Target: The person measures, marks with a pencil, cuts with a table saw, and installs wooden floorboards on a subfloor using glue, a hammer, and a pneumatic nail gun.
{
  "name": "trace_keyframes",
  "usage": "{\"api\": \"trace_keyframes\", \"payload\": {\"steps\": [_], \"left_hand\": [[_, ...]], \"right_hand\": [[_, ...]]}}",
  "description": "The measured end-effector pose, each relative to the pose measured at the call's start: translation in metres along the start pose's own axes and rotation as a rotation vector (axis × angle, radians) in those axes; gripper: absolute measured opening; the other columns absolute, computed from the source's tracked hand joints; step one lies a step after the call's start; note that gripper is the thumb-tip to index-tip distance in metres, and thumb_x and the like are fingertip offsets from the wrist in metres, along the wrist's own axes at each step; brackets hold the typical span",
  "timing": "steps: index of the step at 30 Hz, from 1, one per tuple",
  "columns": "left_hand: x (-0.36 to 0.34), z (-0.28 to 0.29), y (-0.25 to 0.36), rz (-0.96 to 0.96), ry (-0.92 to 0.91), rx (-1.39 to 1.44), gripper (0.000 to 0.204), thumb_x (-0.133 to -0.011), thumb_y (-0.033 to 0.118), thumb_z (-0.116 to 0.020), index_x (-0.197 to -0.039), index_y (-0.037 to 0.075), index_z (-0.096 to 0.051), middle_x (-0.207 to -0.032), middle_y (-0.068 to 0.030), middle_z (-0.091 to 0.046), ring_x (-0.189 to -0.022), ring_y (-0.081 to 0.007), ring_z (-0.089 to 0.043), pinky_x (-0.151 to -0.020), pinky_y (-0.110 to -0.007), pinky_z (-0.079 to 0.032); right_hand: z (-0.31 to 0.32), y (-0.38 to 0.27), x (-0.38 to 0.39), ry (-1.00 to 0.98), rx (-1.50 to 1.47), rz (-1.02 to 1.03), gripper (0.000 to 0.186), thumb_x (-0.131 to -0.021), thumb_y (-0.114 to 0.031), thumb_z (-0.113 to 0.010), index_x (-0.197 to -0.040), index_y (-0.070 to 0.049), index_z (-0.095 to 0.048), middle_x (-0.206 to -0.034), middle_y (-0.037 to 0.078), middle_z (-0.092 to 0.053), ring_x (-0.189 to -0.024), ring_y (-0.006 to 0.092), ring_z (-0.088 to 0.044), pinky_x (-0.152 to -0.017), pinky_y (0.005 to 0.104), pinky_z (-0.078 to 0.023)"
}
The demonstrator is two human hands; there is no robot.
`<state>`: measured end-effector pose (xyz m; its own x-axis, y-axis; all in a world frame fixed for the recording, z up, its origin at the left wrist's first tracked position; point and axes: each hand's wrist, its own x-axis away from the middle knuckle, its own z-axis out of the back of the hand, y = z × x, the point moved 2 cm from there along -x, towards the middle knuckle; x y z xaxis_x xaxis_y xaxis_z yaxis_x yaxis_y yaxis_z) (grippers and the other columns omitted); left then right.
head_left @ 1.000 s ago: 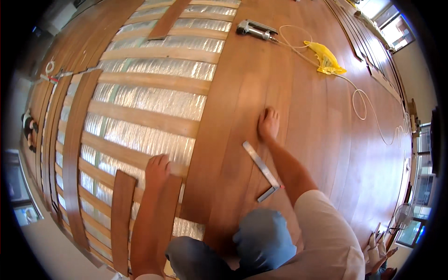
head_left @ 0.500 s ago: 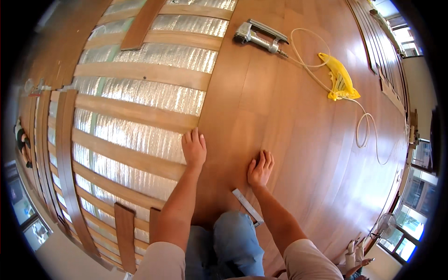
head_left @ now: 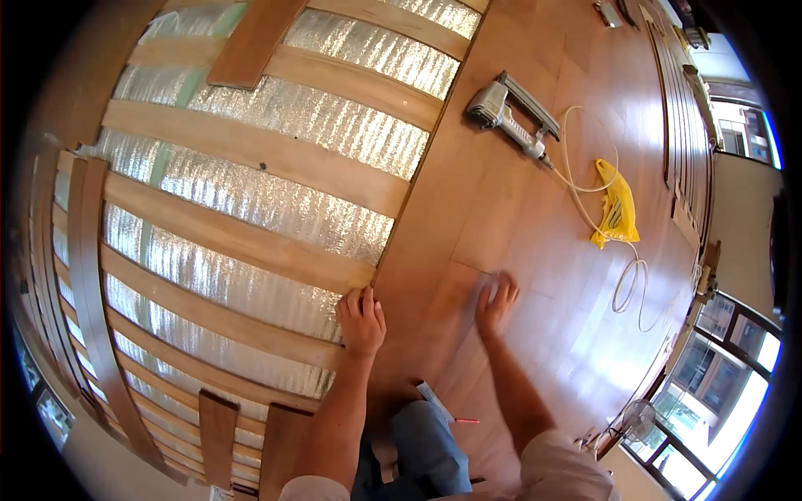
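Note:
My left hand (head_left: 361, 321) rests at the left edge of the laid wood flooring (head_left: 430, 280), beside the end of a wooden batten (head_left: 242, 238). Its fingers are stretched forward and no object shows in them. Over the boards to the right is my right hand (head_left: 497, 305), slightly blurred, its fingers loosely apart and holding nothing visible. Whether it touches the floor I cannot tell. By my knee lies a flat metal square or ruler (head_left: 434, 402), partly hidden, with a thin red pencil-like stick (head_left: 467, 421) beside it.
A pneumatic nail gun (head_left: 511, 117) lies ahead on the boards, its pale hose (head_left: 576, 196) looping past a yellow plastic bag (head_left: 616, 209). Silver foil underlay (head_left: 276, 196) shows between battens on the left. Loose planks (head_left: 259, 42) lie across them. A fan (head_left: 639, 420) stands far right.
My view has shifted and turned, so the nail gun and bag appear lower and farther right. My left hand stays at the flooring edge; my right hand has moved forward. The red stick now shows.

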<state>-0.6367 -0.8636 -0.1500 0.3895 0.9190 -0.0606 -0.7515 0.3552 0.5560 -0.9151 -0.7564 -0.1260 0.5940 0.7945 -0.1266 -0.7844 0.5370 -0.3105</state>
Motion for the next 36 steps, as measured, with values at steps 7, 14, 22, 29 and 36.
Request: {"api": "trace_keyframes", "payload": {"steps": [7,14,22,29,36], "left_hand": [[0.002,-0.004,-0.004,0.069,-0.022,0.018,0.037,-0.091,0.017,-0.061,-0.125,0.003,-0.057,-0.121,-0.0186,-0.052,-0.106,-0.0396,-0.051,-0.093,-0.057,-0.042],[0.002,-0.004,-0.003,0.037,0.020,0.046,0.035,-0.090,0.016,-0.061,-0.123,0.003,-0.058,-0.120,-0.0176,-0.053,-0.105,-0.0388,-0.052,-0.094,-0.056,-0.042],[0.006,0.003,-0.007,0.027,0.046,0.047,0.036,-0.090,0.017,-0.061,-0.123,0.004,-0.059,-0.117,-0.0167,-0.054,-0.104,-0.0373,-0.052,-0.094,-0.055,-0.041],[0.013,0.005,-0.002,0.042,0.073,0.237,0.033,-0.091,0.021,-0.064,-0.118,0.003,-0.060,-0.117,-0.0148,-0.057,-0.105,-0.0370,-0.055,-0.092,-0.050,-0.045],[0.158,0.146,-0.040,-0.171,-0.186,0.315,0.029,-0.088,0.025,-0.071,-0.097,-0.002,-0.070,-0.117,-0.0198,-0.065,-0.105,-0.0382,-0.062,-0.090,-0.047,-0.051]], "right_hand": [[-0.021,-0.030,-0.316,0.124,0.308,0.267,0.042,-0.085,-0.017,-0.070,-0.121,-0.001,-0.057,-0.137,0.022,-0.051,-0.125,0.0428,-0.048,-0.106,0.0499,-0.041],[-0.058,0.007,-0.395,-0.378,0.206,0.257,0.051,-0.080,-0.026,-0.074,-0.122,0.000,-0.058,-0.107,0.030,-0.067,-0.105,0.0467,-0.063,-0.090,0.0522,-0.050],[0.064,0.012,-0.173,-0.390,-0.007,0.319,0.049,-0.088,-0.027,-0.073,-0.126,-0.002,-0.055,-0.106,0.029,-0.066,-0.098,0.0481,-0.064,-0.082,0.0541,-0.052],[0.299,-0.010,0.179,-0.912,0.090,-0.708,0.041,-0.090,-0.043,-0.066,-0.088,-0.002,-0.064,-0.071,0.010,-0.068,-0.063,0.0197,-0.067,-0.058,0.0404,-0.052],[0.371,0.109,0.467,-0.833,-0.091,-1.052,0.045,-0.090,-0.042,-0.064,-0.097,0.003,-0.062,-0.082,0.014,-0.064,-0.075,0.0286,-0.064,-0.063,0.0439,-0.052]]}}
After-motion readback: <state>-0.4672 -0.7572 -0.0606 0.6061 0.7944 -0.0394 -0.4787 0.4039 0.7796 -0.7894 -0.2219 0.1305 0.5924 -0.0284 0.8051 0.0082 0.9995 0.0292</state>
